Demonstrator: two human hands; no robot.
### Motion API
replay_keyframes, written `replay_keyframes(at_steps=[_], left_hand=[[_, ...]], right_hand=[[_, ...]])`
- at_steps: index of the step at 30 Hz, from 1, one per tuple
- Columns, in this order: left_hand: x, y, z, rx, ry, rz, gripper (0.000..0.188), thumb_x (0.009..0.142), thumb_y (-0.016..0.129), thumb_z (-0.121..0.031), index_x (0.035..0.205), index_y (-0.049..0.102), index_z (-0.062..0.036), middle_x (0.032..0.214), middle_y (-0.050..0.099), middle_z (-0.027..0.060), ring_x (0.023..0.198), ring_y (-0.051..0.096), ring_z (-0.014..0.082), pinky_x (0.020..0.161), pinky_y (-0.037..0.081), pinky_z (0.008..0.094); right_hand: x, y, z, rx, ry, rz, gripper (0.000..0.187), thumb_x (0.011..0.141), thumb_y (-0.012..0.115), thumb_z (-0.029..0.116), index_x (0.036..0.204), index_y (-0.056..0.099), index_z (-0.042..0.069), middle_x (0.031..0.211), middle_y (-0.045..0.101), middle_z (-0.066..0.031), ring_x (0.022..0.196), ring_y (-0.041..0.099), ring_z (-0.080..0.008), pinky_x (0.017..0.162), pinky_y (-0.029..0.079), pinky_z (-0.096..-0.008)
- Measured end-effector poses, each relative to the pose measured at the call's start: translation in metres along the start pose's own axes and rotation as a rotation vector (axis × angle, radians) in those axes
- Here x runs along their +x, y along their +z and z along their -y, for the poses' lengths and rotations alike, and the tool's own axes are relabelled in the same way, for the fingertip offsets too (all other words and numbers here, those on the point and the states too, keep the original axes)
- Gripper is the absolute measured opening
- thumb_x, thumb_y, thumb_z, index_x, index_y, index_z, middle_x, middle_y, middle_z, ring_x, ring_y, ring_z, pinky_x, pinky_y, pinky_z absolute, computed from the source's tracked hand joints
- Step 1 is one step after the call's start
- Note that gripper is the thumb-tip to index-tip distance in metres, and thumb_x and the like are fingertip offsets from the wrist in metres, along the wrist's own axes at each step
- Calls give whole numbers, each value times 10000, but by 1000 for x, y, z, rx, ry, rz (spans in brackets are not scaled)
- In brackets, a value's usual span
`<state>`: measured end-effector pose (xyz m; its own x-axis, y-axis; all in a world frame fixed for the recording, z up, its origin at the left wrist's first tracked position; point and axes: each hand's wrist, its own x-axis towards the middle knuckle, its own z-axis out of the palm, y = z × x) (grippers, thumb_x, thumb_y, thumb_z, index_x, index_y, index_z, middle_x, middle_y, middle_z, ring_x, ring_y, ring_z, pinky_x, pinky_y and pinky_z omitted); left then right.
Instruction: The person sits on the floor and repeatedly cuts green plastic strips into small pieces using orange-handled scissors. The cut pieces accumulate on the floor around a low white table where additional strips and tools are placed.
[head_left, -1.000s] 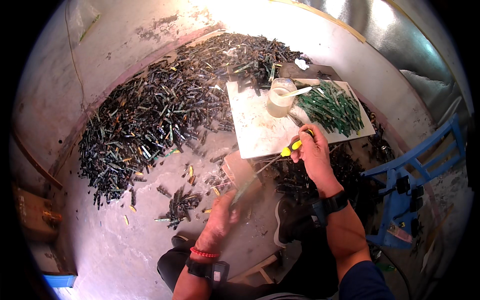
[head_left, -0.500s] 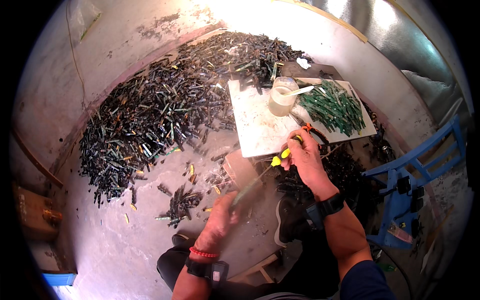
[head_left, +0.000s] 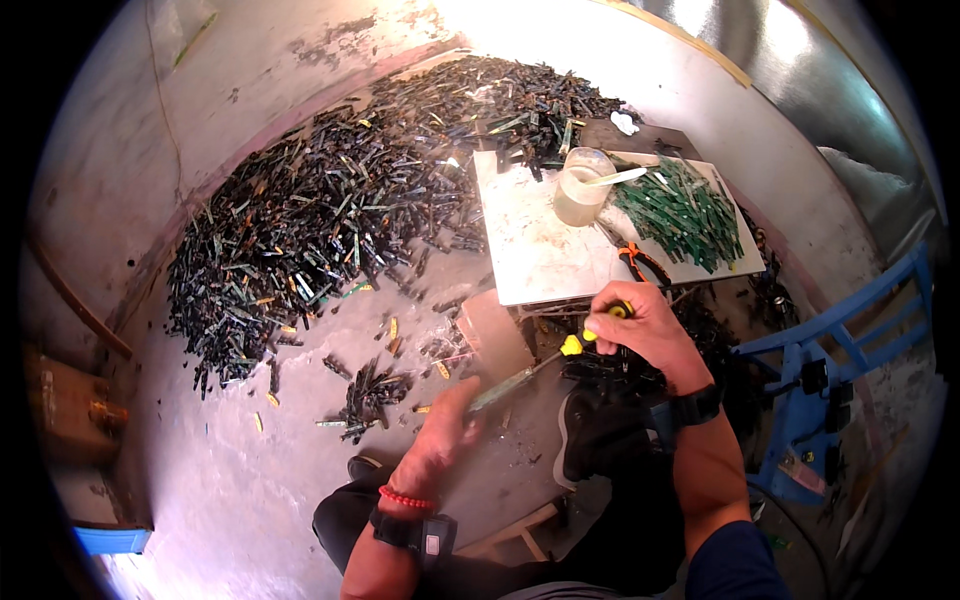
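Observation:
My right hand [head_left: 645,325] is closed round the yellow and black handle of a screwdriver [head_left: 577,345]. Its thin shaft slants down to the left, toward my left hand [head_left: 443,432]. That hand, partly blurred, grips a narrow green strip [head_left: 500,390], which looks like a thin circuit board. The screwdriver's tip reaches the strip; whether it presses on it or lies beside it I cannot tell. Just beyond my right hand, pliers with orange and black handles [head_left: 632,256] lie on a white board [head_left: 520,250]. Many similar green strips [head_left: 690,220] are heaped on the board's right side.
A clear jar [head_left: 580,195] with a white stick across its rim stands on the board. A large heap of dark strips [head_left: 310,220] covers the floor at the far left, with a small pile [head_left: 372,398] nearer. A blue chair [head_left: 800,400] stands at the right.
My right hand has drawn back a little toward me and to the right with the screwdriver, uncovering the pliers. My left hand keeps its hold on the strip. The whole view has shifted slightly.

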<state>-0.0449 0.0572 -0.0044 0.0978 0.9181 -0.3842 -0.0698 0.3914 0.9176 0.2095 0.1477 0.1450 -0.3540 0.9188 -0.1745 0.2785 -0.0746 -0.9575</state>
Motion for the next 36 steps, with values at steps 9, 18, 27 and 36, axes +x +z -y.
replay_keyframes(at_steps=[9, 18, 27, 36], left_hand=[[12, -9, 17, 127, 154, -126, 524, 925, 388, -462, 557, 453, -96, 443, 396, 0, 351, 315, 101, 360, 224, 254], [5, -5, -22, -267, -35, -155, 523, 915, 390, -507, 632, 481, -77, 447, 427, 28, 339, 382, 129, 333, 283, 251], [12, -20, -33, -425, -92, -462, 508, 873, 459, -541, 659, 483, -81, 524, 454, 27, 377, 406, 129, 338, 285, 242], [5, -30, -58, -684, -48, -538, 506, 887, 435, -524, 612, 487, -102, 526, 491, 44, 382, 396, 139, 351, 294, 254]], right_hand=[[-23, -2, 10, -173, 93, 279, 207, 817, 637, 93, 998, 639, -8, 672, 593, -21, 556, 514, -52, 493, 416, -201], [-27, 4, 10, -71, 134, 314, 189, 849, 611, 110, 987, 632, -18, 662, 595, -44, 531, 498, -63, 472, 391, -200], [-27, 38, 4, 59, 173, 190, 160, 873, 577, 106, 929, 616, -39, 620, 575, -47, 473, 453, -53, 437, 362, -202], [-30, 68, 0, 256, 242, 149, 190, 905, 560, 178, 923, 612, -5, 647, 578, -40, 493, 477, -60, 438, 364, -193]])
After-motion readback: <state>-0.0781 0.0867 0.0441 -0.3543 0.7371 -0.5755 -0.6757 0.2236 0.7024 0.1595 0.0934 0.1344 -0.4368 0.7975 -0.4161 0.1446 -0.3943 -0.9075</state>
